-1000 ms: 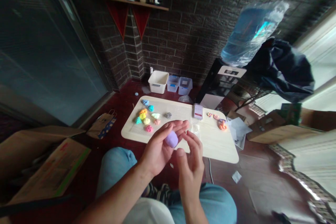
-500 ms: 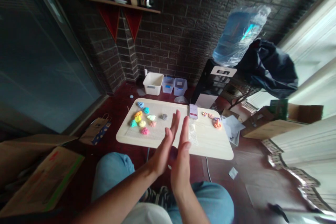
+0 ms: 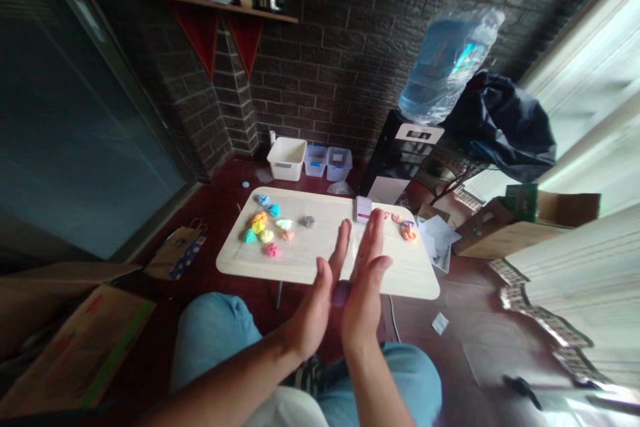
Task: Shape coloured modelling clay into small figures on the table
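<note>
Purple lump [image 3: 341, 294], between open left hand [image 3: 315, 307] and open right hand [image 3: 364, 300], near table [image 3: 405, 273]; could drop or flatten from uneven palm pressure.

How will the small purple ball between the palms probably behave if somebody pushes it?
The small purple ball will likely roll, because its visible part looks rounded. It may be soft and dent easily, if it is the same material as the bumpy pink lump on the pale rectangular table. The left hand and right hand partly hide it.
</note>
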`<state>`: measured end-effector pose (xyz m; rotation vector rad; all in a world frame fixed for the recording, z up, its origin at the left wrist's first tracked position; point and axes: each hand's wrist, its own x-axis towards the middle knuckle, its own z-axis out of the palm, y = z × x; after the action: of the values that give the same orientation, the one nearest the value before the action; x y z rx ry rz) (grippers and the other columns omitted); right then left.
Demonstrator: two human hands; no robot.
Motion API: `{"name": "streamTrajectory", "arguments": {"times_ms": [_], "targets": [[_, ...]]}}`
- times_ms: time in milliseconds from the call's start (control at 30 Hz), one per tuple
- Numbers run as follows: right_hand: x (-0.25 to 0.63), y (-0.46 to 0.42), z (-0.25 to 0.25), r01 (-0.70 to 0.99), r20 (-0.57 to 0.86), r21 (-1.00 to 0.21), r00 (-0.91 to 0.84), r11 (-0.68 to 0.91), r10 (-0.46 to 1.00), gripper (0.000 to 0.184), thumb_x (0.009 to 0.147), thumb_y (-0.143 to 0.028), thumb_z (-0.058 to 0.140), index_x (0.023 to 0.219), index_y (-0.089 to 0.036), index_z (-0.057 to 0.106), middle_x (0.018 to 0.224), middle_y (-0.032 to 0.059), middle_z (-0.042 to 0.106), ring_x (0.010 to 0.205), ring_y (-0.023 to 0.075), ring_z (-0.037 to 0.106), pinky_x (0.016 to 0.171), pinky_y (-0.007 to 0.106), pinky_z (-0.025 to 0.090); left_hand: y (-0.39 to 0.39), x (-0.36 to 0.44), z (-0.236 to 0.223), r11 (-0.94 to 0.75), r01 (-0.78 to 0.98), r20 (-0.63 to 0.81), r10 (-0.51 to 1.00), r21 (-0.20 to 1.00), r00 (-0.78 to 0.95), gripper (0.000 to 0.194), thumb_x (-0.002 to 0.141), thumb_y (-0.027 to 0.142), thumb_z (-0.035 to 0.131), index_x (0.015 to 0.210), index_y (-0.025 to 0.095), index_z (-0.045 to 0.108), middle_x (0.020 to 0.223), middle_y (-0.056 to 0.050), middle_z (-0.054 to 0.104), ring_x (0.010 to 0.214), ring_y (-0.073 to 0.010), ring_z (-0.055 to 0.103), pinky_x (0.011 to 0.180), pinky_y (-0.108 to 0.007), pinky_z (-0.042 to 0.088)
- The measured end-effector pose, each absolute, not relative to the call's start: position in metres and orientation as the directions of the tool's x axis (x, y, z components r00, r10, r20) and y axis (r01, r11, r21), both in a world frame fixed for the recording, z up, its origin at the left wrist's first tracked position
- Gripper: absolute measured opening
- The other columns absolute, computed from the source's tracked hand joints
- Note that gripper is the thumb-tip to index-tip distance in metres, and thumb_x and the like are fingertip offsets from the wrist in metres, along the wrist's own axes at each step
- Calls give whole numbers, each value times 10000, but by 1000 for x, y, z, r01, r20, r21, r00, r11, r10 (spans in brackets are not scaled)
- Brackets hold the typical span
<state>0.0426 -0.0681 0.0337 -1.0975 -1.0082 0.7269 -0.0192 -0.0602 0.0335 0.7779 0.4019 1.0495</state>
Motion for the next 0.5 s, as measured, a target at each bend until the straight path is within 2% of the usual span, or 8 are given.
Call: {"name": "streamTrajectory", "arguments": {"times_ms": [67, 133, 267, 400, 433, 500], "targets": [[38, -70, 33, -8, 313, -943, 311, 331, 897, 614, 983, -605, 224, 1545, -358, 219, 1645, -61, 180, 1535, 224, 96, 1232, 562, 81, -54, -20, 35, 265, -644, 66, 895, 718, 442, 653, 910, 712, 272, 1459, 396, 430, 1592, 54, 361, 1539, -219, 37, 1247, -418, 98], [36, -69, 33, -4, 343, -932, 309, 362, 887, 616, 987, -598, 229, 1548, -341, 222, 1652, -51, 158, 1537, 227, 79, 1233, 564, 19, -51, -21, 38, 270, -645, 69, 890, 715, 450, 660, 904, 722, 273, 1461, 401, 425, 1583, 51, 378, 1538, -223, 55, 1247, -429, 106], [37, -62, 36, -95, 286, -937, 347, 336, 893, 574, 1011, -546, 157, 1556, -366, 150, 1652, -50, 160, 1533, 204, 110, 1231, 560, 106, -52, -25, 40, 267, -606, 76, 875, 749, 479, 657, 902, 714, 305, 1440, 377, 471, 1598, 51, 349, 1539, -216, 29, 1253, -392, 77], [32, -61, 38, -83, 299, -940, 264, 330, 917, 608, 983, -606, 260, 1533, -347, 273, 1642, -43, 201, 1533, 210, 109, 1242, 537, 37, -49, -29, 40, 253, -653, 50, 912, 713, 407, 622, 926, 689, 259, 1427, 396, 483, 1576, 63, 385, 1538, -220, 21, 1244, -426, 122], [31, -60, 39, -85, 292, -941, 284, 327, 913, 615, 982, -609, 249, 1535, -340, 271, 1642, -37, 208, 1534, 211, 104, 1240, 539, 35, -48, -29, 41, 258, -652, 45, 911, 713, 409, 618, 932, 680, 252, 1434, 395, 474, 1577, 62, 384, 1538, -219, 17, 1242, -429, 132], [31, -58, 43, -95, 268, -941, 369, 323, 890, 602, 995, -584, 174, 1547, -347, 225, 1639, -36, 223, 1529, 216, 136, 1230, 547, 108, -49, -30, 42, 274, -631, 32, 902, 726, 430, 620, 942, 665, 237, 1451, 383, 453, 1586, 57, 367, 1537, -212, 1, 1241, -422, 134]]}}
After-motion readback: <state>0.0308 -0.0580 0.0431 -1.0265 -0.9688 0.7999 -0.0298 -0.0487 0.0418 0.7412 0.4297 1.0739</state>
